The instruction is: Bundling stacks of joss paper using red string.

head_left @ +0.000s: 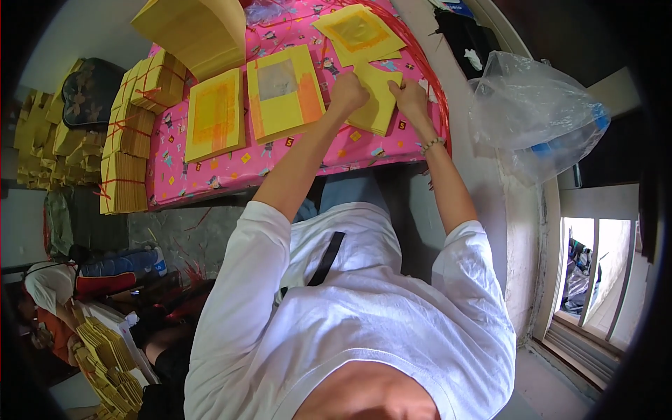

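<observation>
A small stack of yellow paper sheets (378,105) lies at a slant near the right front of the pink-covered table. My left hand (350,92) is closed at the stack's upper left edge, its fingertips hidden from above. At the right edge my right hand (411,98) is closed with the thumb pointing toward the paper. Left of them is a thick yellow stack with a silver square and an orange band (290,91). Beside it sits another yellow stack with an orange printed frame (215,117). Beyond my hands lie yellow sheets with an orange-edged square (355,33).
Bundles of yellow paper tied with red string (126,150) are piled at the table's left edge. Red strings (430,66) run along the right edge. A clear plastic bag (532,112) stands at the right. At lower left, another person (52,287) is beside more yellow bundles (108,364).
</observation>
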Demonstrator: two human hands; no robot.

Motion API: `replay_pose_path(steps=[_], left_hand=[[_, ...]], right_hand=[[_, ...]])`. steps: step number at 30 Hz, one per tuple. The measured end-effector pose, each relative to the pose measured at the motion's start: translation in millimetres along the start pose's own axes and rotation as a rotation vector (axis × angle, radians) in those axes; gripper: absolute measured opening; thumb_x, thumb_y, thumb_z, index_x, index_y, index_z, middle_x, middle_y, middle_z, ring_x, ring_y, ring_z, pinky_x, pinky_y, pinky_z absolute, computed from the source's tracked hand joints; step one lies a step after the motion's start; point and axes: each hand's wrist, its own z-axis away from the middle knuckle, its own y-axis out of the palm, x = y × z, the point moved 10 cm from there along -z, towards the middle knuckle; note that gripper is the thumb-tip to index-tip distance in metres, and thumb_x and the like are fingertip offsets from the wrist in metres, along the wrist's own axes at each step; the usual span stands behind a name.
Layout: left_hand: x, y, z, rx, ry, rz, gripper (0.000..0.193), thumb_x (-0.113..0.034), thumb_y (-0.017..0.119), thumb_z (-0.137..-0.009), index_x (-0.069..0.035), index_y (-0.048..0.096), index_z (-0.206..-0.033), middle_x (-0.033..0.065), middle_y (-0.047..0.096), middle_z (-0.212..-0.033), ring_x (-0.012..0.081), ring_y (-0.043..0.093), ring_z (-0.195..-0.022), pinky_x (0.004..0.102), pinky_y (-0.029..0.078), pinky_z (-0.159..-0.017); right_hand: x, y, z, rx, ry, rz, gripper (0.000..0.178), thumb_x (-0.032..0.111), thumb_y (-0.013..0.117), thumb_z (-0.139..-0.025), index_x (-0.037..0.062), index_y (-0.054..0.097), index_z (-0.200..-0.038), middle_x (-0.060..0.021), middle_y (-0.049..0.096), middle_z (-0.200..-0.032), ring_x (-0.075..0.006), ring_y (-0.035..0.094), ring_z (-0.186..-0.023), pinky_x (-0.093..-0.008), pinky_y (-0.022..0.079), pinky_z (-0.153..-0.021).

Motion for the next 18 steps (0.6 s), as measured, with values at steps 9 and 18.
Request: replay_pose_path(steps=[9,18], left_hand=[[-19,-17,18,-0.128,0.078,-0.078,0.041,-0.010,0.067,-0.066,0.010,0.055,-0.100,0.0274,0.055,-0.102,0.0381,0.056,-0.093,0.0443,0.050,-0.078],[0,-89,75,-0.406,0.419,0.120,0.042,-0.012,0.070,-0.072,-0.005,0.057,-0.111,0.0190,0.054,-0.100,0.0357,0.052,-0.097,0.0435,0.044,-0.084]], right_hand=[[26,-19,8,-0.240,-0.157,0.266,0.037,0.029,0.071,-0.077,0.0058,0.056,-0.102,-0.0195,0.057,-0.103,-0.0405,0.057,-0.095,-0.0513,0.048,-0.076],[42,-32,-4,-0.261,-0.318,0.230,0.038,0.029,0.073,-0.076,0.0045,0.058,-0.103,-0.0154,0.056,-0.092,-0.0326,0.058,-0.086,-0.0429,0.047,-0.073]])
